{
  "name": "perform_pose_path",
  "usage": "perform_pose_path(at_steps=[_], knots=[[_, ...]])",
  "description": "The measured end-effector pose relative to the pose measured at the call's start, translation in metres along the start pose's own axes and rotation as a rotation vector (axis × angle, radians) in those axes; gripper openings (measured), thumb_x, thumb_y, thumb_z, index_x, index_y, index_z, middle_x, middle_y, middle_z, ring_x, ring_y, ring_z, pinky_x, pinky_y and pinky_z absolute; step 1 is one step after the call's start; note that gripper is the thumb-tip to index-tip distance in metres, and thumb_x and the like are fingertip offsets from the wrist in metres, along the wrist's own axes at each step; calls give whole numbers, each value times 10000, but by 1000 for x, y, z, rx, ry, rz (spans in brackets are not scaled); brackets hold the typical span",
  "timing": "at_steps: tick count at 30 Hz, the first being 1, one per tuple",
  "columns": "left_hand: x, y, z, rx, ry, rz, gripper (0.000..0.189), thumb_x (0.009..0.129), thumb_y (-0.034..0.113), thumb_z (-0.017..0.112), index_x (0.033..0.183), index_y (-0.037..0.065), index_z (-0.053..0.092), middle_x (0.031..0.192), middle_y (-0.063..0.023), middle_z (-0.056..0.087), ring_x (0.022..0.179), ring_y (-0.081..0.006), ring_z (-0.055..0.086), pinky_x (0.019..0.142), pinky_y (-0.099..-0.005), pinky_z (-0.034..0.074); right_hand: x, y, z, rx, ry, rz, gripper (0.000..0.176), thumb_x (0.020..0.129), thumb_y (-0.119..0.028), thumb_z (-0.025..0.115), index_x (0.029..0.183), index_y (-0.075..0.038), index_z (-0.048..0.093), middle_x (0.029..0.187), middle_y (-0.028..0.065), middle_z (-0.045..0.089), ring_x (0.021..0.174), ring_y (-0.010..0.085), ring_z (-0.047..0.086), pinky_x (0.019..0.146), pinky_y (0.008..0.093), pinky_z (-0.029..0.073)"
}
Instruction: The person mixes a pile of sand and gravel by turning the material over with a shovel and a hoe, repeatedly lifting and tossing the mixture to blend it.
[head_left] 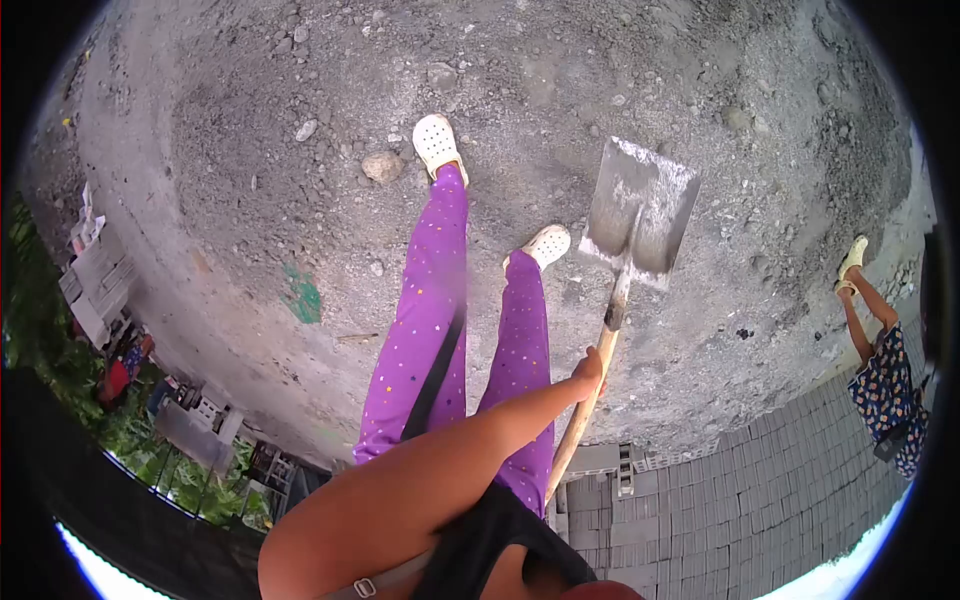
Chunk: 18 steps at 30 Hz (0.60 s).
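My left hand [588,374] is wrapped round the wooden handle of a shovel [640,215], its arm reaching across my body from the lower left. The shovel's broad, square metal blade has whitish residue along its edges and lies over the gravelly ground [530,80], to the right of my feet. The handle runs down past my purple-clad leg, and its top end is hidden behind my black top. My right hand is out of sight.
A stone [382,167] lies beside my white clog [436,142]. Stacked grey blocks [720,500] cover the lower right. At the far right stands a person [888,390] in dark patterned clothes; someone in red [118,378] is at the left, near more blocks [98,285].
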<state>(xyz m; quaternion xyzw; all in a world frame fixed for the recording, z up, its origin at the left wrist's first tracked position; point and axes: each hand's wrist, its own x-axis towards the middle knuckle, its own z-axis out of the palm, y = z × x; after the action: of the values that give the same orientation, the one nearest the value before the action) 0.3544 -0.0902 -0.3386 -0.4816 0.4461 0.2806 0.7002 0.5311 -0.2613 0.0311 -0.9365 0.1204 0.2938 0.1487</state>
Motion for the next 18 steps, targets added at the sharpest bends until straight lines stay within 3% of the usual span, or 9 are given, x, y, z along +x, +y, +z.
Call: perform_pose_path(at_steps=[2,5,8,10,11,12,14,15,18], knots=[[-3,-56,-14,148,121,-72,686,889,536,99,819,-29,483,547,-123,488,398,-226,507,379,-366,454,-3,15,-12,5,26,42,365,767,-417,357,594,-105,432,479,72,426,447,256,440,467,405,411],[11,-69,-32,153,198,-119,711,886,522,84,834,-43,512,541,-125,486,410,-228,511,366,-360,446,0,26,8,43,14,106,380,773,-427,354,599,-100,434,480,81,424,450,271,437,479,411,416],[52,49,-33,39,176,46,720,879,566,104,841,-27,510,531,-122,472,392,-227,476,365,-353,434,28,27,79,135,-107,186,395,779,-438,350,605,-94,436,481,90,421,453,286,434,491,417,422],[88,203,-22,-198,138,275,723,867,602,90,787,-4,475,552,-129,479,419,-232,492,406,-353,456,55,10,153,207,-215,217,405,783,-445,348,608,-91,437,482,96,419,454,296,432,499,422,425],[65,278,-7,-90,148,200,765,847,640,65,876,-10,466,580,-129,487,431,-247,498,434,-384,464,-5,-36,252,83,-180,127,357,785,-404,326,640,-92,423,471,37,396,421,228,420,465,388,415],[38,317,11,18,156,115,823,827,678,39,966,-17,457,608,-130,495,443,-263,505,461,-414,473,9,-60,264,89,-186,80,328,780,-380,305,565,-139,362,451,1,367,390,176,359,434,347,362],[61,307,34,-167,125,313,816,837,661,33,1028,-22,435,621,-128,495,452,-257,502,478,-425,480,15,-98,268,84,-249,60,324,772,-374,328,543,-145,351,447,-11,360,394,162,367,451,316,364],[71,293,32,-162,136,283,816,837,661,33,1028,-22,435,621,-128,495,452,-257,502,478,-425,480,12,-99,269,80,-217,66,324,772,-374,328,543,-145,351,447,-11,360,394,162,367,451,316,364],[84,297,27,-270,104,322,704,869,601,35,831,49,471,579,-69,454,506,-232,472,530,-415,448,14,-96,271,103,-169,-19,315,757,-346,367,521,-138,340,433,15,365,392,184,374,447,338,369]])
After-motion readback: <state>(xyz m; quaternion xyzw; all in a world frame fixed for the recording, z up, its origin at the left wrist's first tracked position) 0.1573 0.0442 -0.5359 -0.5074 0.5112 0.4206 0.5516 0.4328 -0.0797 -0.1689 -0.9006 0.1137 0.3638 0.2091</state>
